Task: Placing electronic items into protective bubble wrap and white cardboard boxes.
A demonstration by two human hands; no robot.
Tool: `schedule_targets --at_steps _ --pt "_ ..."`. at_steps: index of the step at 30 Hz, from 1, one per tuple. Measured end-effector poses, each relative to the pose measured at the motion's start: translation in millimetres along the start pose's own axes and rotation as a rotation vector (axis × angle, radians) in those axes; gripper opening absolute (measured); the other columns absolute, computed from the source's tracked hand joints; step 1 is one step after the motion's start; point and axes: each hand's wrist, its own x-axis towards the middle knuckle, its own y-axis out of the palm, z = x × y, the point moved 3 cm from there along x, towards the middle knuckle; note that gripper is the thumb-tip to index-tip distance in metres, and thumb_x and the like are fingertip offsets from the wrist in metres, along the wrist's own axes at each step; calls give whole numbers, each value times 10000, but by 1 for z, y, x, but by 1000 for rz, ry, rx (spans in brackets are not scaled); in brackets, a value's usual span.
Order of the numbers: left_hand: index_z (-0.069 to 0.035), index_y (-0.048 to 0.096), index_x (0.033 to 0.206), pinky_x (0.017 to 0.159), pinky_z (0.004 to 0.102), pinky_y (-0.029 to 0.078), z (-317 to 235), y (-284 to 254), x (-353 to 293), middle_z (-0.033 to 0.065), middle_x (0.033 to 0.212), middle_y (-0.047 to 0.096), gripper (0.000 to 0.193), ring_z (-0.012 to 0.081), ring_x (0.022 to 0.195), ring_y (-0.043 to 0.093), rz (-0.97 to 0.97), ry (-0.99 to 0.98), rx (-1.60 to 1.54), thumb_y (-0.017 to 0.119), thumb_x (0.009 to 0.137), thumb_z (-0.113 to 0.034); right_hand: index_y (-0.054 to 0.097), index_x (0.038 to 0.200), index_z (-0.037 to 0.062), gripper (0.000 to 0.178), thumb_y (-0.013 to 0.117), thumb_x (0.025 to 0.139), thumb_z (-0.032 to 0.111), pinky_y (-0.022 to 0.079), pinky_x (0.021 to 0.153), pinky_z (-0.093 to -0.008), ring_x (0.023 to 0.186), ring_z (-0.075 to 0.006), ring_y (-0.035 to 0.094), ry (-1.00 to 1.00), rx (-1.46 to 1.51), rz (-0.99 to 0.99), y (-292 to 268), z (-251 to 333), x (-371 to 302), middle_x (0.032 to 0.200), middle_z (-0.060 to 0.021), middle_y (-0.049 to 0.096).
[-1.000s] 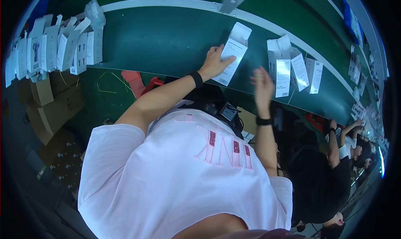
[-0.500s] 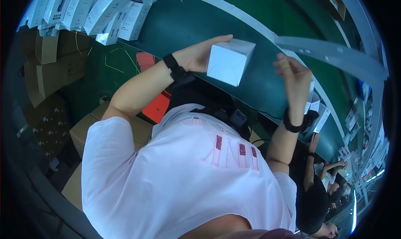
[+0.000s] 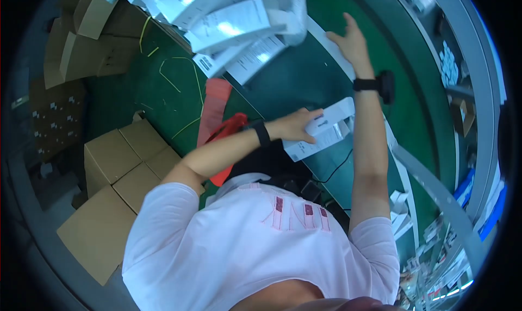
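A white printed carton [image 3: 326, 138] lies at the near edge of the green table. Its far right end shows an open flap. My left hand [image 3: 298, 125] is closed around the carton's left part, the fingers over its upper side. Farther off, my right hand [image 3: 353, 45] is stretched out over the green surface beyond the pale rail. The thumb and fingers are apart, and I see nothing in them. Several more white cartons [image 3: 231, 25] are heaped at the far left of the table, beside crumpled clear plastic [image 3: 294, 17].
Brown cardboard boxes [image 3: 109, 169] stand on the floor at my left, with an open one [image 3: 81, 55] behind. A red strap-like piece [image 3: 215, 104] hangs by the table edge. A metal bar [image 3: 435, 186] slants across the right. Small white boxes [image 3: 399, 213] lie there.
The view has swung left toward the carton heap. My right hand has reached far forward, away from the carton. The carton has turned and come down to the table edge, still in my left hand.
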Motion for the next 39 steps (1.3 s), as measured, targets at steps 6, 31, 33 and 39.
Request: schedule_targets --at_steps 6,31,33,39 --pt "0 367 1390 1021 390 355 11 -1 -24 220 1307 416 831 349 1225 395 -393 48 56 751 743 -354 525 1206 -89 850 743 673 536 486 873 -381 1057 -356 607 339 -72 64 107 48 58 1088 -275 625" --pt "-38 448 1309 967 339 407 -183 -27 -50 134 1257 512 733 225 1145 508 -137 605 -613 786 663 -114 642 1034 -57 674 511 866 583 422 921 -413 1021 -317 578 -210 5 -535 -300 183 -253 1129 -236 601" --pt "-93 519 1242 948 364 423 -204 -30 -59 188 1278 481 669 299 1144 511 -527 936 -47 794 632 -101 653 1055 -30 686 538 837 611 430 920 -418 1043 -321 572 -203 68 -553 -296 186 -262 1177 -238 572" --pt "-167 591 1155 895 388 472 -232 -26 -65 222 1315 426 628 361 1133 504 -743 1157 253 833 580 -96 633 1101 -40 447 771 750 200 424 954 -419 1179 -332 498 -30 316 -641 -275 176 -278 1342 -235 447"
